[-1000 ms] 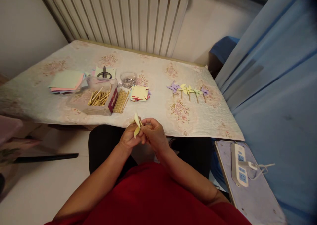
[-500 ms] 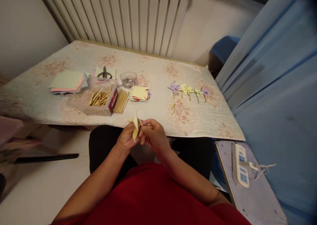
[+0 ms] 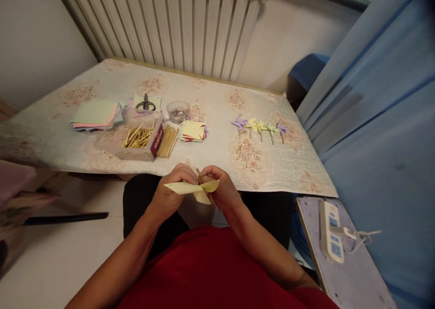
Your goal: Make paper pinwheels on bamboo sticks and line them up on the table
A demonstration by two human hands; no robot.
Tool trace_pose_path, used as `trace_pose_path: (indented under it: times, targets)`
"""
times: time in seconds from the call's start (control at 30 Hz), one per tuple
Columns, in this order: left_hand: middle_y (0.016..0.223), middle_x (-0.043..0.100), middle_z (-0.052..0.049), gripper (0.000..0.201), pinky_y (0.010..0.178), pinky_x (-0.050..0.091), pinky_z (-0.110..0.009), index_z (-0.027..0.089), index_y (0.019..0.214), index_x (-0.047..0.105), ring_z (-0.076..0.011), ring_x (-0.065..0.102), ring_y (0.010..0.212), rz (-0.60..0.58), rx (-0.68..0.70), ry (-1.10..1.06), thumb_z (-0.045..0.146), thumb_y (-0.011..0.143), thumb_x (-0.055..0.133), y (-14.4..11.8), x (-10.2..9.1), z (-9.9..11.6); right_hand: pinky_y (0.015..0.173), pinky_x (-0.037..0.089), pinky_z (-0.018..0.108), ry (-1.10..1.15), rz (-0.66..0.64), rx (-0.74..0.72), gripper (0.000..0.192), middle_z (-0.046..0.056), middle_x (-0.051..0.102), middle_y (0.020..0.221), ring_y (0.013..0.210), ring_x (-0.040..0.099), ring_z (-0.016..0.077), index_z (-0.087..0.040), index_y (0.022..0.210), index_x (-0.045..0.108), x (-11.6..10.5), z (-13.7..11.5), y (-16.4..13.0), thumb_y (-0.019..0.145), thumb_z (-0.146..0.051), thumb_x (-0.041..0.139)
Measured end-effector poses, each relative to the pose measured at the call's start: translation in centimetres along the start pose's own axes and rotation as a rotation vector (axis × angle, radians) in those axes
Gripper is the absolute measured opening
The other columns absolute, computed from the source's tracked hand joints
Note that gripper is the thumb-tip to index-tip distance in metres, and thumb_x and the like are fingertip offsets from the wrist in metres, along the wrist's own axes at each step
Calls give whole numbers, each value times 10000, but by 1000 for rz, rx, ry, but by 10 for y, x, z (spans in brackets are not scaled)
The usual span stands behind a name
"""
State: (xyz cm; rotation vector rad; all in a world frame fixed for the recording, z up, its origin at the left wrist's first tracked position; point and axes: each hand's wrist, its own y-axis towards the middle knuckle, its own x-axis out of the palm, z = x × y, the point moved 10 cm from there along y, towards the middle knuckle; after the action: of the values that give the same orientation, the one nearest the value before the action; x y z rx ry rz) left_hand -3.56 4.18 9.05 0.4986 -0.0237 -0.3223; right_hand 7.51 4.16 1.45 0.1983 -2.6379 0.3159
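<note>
A pale yellow paper pinwheel [image 3: 185,189] is held between both hands, just off the table's front edge, with its blades spread toward me. My left hand [image 3: 170,195] is closed behind its left blade, fingers curled at the centre. My right hand [image 3: 226,192] is closed at the other side, around the thin stick [image 3: 199,172], whose tip shows between the hands. The join of stick and paper is mostly covered by fingers and blades.
On the flowered table [image 3: 210,89] stand a plastic box of sticks [image 3: 137,152], a bundle of sticks [image 3: 167,142], cut paper squares [image 3: 193,131], a bowl of small metal pieces [image 3: 178,113], scissors [image 3: 146,104] and stacked paper [image 3: 93,114]. Several finished pinwheels [image 3: 258,125] lie right. A power strip [image 3: 331,232] is beside.
The pinwheel has turned from edge-on to lie across both hands, blades toward me. My left hand has rolled over, its back now up. My right hand has shifted slightly right.
</note>
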Motion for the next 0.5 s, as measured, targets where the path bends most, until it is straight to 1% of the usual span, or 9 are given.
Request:
trace_pose_path:
  times: [0.2, 0.37, 0.5]
  targets:
    - [706, 656, -43, 122, 746, 473, -343, 215, 726, 658, -188, 589, 761, 58, 106, 208, 279, 829, 671, 1, -1, 18, 376, 255, 158, -43, -27, 48, 251, -64, 567, 563, 401, 420, 47, -197, 783, 599, 1, 5, -2, 645, -350, 743]
    - [684, 661, -35, 123, 732, 468, -339, 213, 720, 669, -177, 589, 732, 57, 200, 279, 260, 833, 662, 2, 5, 30, 377, 252, 163, -36, -24, 51, 267, -70, 537, 528, 390, 406, 49, -195, 765, 594, 3, 4, -3, 652, -390, 738]
    - [685, 663, -33, 131, 725, 465, -341, 215, 715, 674, -178, 587, 727, 90, 190, 317, 275, 831, 667, 2, 3, 29, 363, 233, 171, -48, -41, 18, 246, -72, 526, 499, 364, 381, 52, -192, 771, 599, 5, 3, -2, 675, -383, 719]
